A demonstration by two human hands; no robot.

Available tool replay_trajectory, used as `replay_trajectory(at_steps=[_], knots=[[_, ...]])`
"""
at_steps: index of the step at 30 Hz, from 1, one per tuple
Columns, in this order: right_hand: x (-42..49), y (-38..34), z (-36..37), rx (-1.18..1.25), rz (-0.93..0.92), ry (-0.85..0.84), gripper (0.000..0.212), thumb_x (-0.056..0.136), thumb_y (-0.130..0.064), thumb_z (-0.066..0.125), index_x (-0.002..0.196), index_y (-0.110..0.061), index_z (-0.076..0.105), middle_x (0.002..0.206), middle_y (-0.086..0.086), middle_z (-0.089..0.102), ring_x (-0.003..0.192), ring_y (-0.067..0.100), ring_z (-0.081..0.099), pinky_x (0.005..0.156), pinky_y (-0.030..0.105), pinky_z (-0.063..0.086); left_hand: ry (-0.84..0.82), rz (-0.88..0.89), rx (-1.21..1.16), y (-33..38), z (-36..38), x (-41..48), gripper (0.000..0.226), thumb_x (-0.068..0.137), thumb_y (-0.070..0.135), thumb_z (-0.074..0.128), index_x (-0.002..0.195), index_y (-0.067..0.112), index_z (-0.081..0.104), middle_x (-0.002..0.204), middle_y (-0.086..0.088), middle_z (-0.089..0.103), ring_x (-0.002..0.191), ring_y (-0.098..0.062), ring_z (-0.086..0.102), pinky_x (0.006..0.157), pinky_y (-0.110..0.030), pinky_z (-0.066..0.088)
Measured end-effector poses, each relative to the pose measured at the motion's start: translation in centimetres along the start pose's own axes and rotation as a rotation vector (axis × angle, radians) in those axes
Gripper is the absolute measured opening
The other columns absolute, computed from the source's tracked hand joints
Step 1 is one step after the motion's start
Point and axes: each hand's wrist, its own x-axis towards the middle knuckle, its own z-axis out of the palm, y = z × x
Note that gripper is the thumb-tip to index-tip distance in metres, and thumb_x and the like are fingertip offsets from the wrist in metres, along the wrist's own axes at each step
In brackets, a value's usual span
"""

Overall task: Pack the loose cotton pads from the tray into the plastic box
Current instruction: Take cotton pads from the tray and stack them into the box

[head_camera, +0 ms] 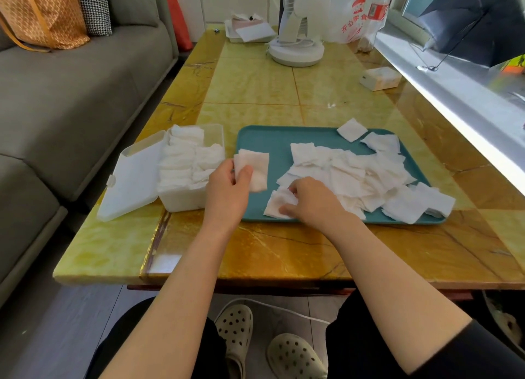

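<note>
Clamping our left grip (pixel 227 191) on stacked pads (pixel 255 170) at the tray's (pixel 264 140) nine o'clock, we pinch a loose pad (pixel 275 207) at six with our right grip (pixel 312 199).

A yellow stone-pattern table (pixel 255 89) fills the centre. A grey sofa (pixel 71 100) stands at 9 o'clock. A sunlit window sill (pixel 454 94) runs at 2 o'clock, grey floor (pixel 51 336) at 7 o'clock.

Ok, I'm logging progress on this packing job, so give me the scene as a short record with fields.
left hand: holds a small stack above the left edge of the tray, next to the box
right hand: pinches a single pad at the near left corner of the pile
box: open, lid flipped left, partly filled with pads
tray: many loose pads left, some overhanging its rim
</note>
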Motion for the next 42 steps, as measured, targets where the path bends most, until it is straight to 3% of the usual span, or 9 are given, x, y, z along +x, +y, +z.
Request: replay_trajectory(at_steps=[7,11,14,18,21,23,25,30,42], knots=[[0.3,0.2,-0.8,0.248,-0.018,0.174,0.022,0.091,-0.028,0.058,0.107,-0.012,0.060,0.088,-0.002,0.052,0.080,0.015,0.047,0.069,0.024,0.031,0.046,-0.009,0.027,0.0,-0.2,0.1,0.012,0.098,0.019,0.049,0.096,0.011,0.057,0.097,-0.015,0.065,0.092,-0.029,0.061,0.081,-0.045,0.050],[0.1,-0.3,-1.4,0.446,-0.128,0.272,0.020,0.095,-0.021,0.052,0.076,-0.016,0.051,0.068,-0.003,0.048,0.062,0.010,0.043,0.057,0.023,0.032,0.075,-0.009,0.038,-0.3,-0.2,0.2,0.016,0.098,0.019,0.050,0.095,0.006,0.059,0.091,-0.016,0.063,0.083,-0.028,0.058,0.070,-0.041,0.046],[-0.4,-1.3,-2.0,0.749,-0.166,0.220,0.011,0.097,-0.018,0.051,0.093,-0.009,0.055,0.078,0.001,0.057,0.069,0.011,0.054,0.059,0.020,0.048,0.077,-0.017,0.030,-0.3,-0.2,0.3,0.009,0.097,0.019,0.050,0.092,0.016,0.057,0.097,-0.014,0.066,0.091,-0.028,0.062,0.081,-0.047,0.050],[-0.8,-2.0,-2.3,1.061,-0.099,0.172,0.013,0.098,-0.016,0.049,0.107,-0.008,0.054,0.093,0.002,0.062,0.077,0.007,0.060,0.063,0.014,0.052,0.074,-0.014,0.024,-0.1,-0.2,0.1,0.009,0.097,0.019,0.050,0.091,0.020,0.056,0.099,-0.016,0.066,0.094,-0.031,0.062,0.086,-0.054,0.050],[-0.8,-2.3,-2.6,1.349,-0.054,0.077,0.017,0.098,-0.016,0.048,0.110,-0.005,0.054,0.095,0.005,0.064,0.077,0.009,0.061,0.066,0.017,0.053,0.056,-0.003,0.023,-0.2,0.0,0.1,0.012,0.098,0.019,0.048,0.095,0.014,0.059,0.094,-0.014,0.066,0.089,-0.028,0.062,0.079,-0.045,0.050],[-0.9,-2.5,-2.5,1.479,-0.069,0.005,0.018,0.098,-0.016,0.047,0.109,-0.004,0.056,0.093,0.003,0.065,0.078,0.009,0.063,0.070,0.020,0.055,0.040,0.002,0.012,-0.2,0.2,0.0,0.015,0.099,0.019,0.047,0.091,0.013,0.059,0.083,-0.007,0.064,0.075,-0.018,0.059,0.065,-0.026,0.047],[-0.8,-2.7,-2.0,1.411,-0.062,0.018,0.022,0.097,-0.015,0.050,0.110,0.000,0.057,0.095,0.005,0.065,0.083,0.010,0.063,0.074,0.021,0.056,0.017,0.000,-0.007,0.0,0.4,-0.1,0.016,0.099,0.021,0.047,0.089,0.017,0.059,0.080,-0.001,0.062,0.071,-0.011,0.056,0.061,-0.018,0.044],[-0.5,-2.5,-0.6,0.832,-0.046,0.247,0.012,0.087,-0.020,0.064,0.089,-0.009,0.064,0.078,-0.001,0.064,0.069,0.007,0.055,0.065,0.020,0.045,-0.016,-0.013,-0.058,0.0,1.0,-0.1,0.017,0.098,0.022,0.048,0.102,0.017,0.063,0.099,-0.005,0.069,0.096,-0.022,0.064,0.088,-0.051,0.052],[-0.7,-2.6,-0.7,0.893,-0.058,0.244,0.018,0.084,-0.014,0.067,0.072,-0.013,0.055,0.071,0.009,0.060,0.068,0.016,0.060,0.054,0.016,0.052,-0.011,-0.089,-0.217,0.5,1.4,-0.1,0.032,0.104,0.028,0.031,0.098,0.024,0.062,0.105,-0.009,0.067,0.101,-0.024,0.063,0.092,-0.048,0.051]])
